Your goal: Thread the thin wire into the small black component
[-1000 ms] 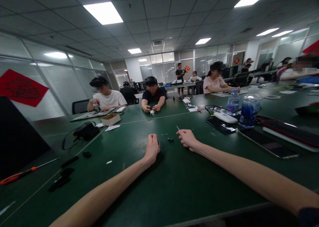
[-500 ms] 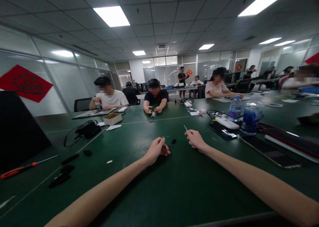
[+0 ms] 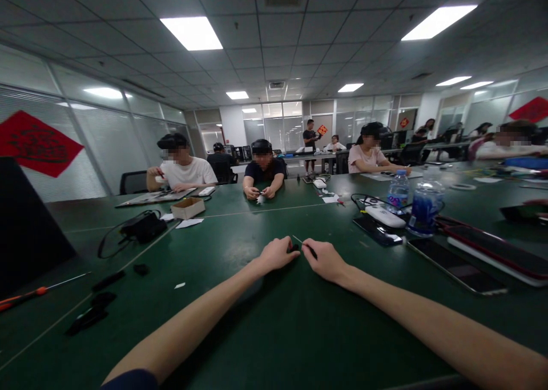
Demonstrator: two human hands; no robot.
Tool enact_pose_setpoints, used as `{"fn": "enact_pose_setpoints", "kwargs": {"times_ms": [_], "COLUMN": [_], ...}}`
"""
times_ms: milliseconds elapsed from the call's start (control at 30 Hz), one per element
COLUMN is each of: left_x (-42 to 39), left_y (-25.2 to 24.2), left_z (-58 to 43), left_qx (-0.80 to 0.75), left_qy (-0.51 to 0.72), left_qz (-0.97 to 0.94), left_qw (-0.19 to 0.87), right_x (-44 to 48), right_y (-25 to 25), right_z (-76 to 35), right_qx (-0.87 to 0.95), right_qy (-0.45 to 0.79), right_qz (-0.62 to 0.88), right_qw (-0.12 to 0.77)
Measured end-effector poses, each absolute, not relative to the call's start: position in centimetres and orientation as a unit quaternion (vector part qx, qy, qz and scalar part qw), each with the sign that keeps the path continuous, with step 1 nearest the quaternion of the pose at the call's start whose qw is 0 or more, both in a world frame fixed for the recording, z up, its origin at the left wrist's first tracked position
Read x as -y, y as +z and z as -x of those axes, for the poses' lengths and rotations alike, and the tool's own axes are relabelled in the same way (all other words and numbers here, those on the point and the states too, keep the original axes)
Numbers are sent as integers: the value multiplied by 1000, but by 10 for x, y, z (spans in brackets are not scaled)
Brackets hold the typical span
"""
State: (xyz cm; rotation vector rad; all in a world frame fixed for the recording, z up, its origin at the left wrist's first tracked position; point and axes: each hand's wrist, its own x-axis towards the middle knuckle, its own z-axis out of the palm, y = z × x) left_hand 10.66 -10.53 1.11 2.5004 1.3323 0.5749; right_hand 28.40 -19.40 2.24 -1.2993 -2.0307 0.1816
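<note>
My left hand [image 3: 279,254] is low over the green table [image 3: 257,316], its thumb and forefinger closed about a small black piece [image 3: 293,247]. The piece is too small and partly hidden to name. Just to its right, my right hand [image 3: 324,260] pinches a thin pale rod [image 3: 298,240], whose tip points left toward the left fingertips. The rod's other end is hidden in the hand. Both hands are close together, with a narrow gap between them.
Left lie a screwdriver [image 3: 40,291], black pieces [image 3: 88,320], a black cabled device [image 3: 143,227] and a small box [image 3: 188,208]. Right are phones [image 3: 456,266], a white device [image 3: 385,216] and bottles [image 3: 425,210]. A person [image 3: 263,170] sits opposite, among several others.
My left hand has moved right to the black piece, which lay on the table between the hands. My right hand has come left and down with the rod. The view has shifted slightly.
</note>
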Motion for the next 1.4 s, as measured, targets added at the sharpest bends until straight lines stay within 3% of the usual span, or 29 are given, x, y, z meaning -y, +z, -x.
{"fn": "enact_pose_setpoints", "kwargs": {"times_ms": [267,600,1133,1400], "left_x": [74,31,-28,-26], "left_y": [10,25,47,30], "left_z": [-136,-119,-81,-98], "left_qx": [-521,-585,-596,-591], "left_qy": [164,156,145,89], "left_qz": [-837,-796,-789,-801], "left_qw": [31,1,14,45], "right_x": [206,206,203,199], "right_y": [23,27,26,21], "right_z": [-275,-275,-276,-276], "right_qx": [838,841,849,858], "right_qy": [36,51,60,38], "right_qz": [431,428,415,402], "right_qw": [331,326,323,318]}}
